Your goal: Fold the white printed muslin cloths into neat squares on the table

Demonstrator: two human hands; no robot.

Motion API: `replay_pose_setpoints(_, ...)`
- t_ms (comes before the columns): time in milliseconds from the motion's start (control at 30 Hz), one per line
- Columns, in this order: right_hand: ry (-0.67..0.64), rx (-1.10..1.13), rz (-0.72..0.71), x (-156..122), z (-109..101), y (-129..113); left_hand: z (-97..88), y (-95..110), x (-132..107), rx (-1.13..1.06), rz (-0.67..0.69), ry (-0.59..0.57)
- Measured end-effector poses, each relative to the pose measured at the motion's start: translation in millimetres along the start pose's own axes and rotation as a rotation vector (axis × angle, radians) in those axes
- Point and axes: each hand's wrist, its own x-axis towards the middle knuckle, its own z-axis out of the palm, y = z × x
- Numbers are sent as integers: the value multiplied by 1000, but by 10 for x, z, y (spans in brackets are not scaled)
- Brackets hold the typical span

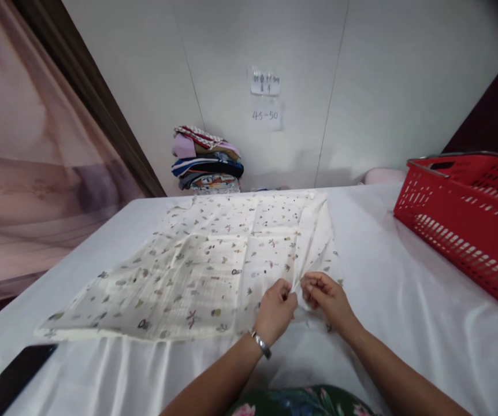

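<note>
**Thin printed cloth pinched near its right edge**

A thin white woven cloth with small scattered prints [197, 271] lies spread flat on the white-covered worktop [405, 300], reaching from the middle to the far edge. Both hands meet at its near right part. The left hand [275, 312] and the right hand [327, 297] each have their fingertips pressed together, pinching a small raised fold of the cloth. It looks light, soft and limp, likely to sag and crease, so edges and corners seem the best holds. A red plastic lattice basket [469, 225] sits at the right edge. A stack of folded clothes [205, 159] stands at the far edge.
</note>
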Motion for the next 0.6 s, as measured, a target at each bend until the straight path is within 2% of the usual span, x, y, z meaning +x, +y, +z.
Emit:
replay_pose_setpoints(100, 20, 53, 56, 72, -74, 14, -70, 112, -48, 102, 127, -3)
replay_pose_setpoints(200, 44, 153, 184, 153, -140, -39, -165, 263, -151, 203, 236, -91)
replay_pose_setpoints(267, 14, 232, 221, 238, -187, -103, -239, 356, -239, 244, 279, -170)
replay_pose_setpoints(400, -56, 392, 231, 546, -295, -228, -411, 490, -432, 284, 315, -332)
replay_pose_setpoints(500, -20, 461, 318, 869, -320, -275, -568, 542, -569, 320, 305, -427)
replay_pose_setpoints(600, 40, 516, 369, 1202, -249, -274, -774, 535, -686, 387, 232, -445)
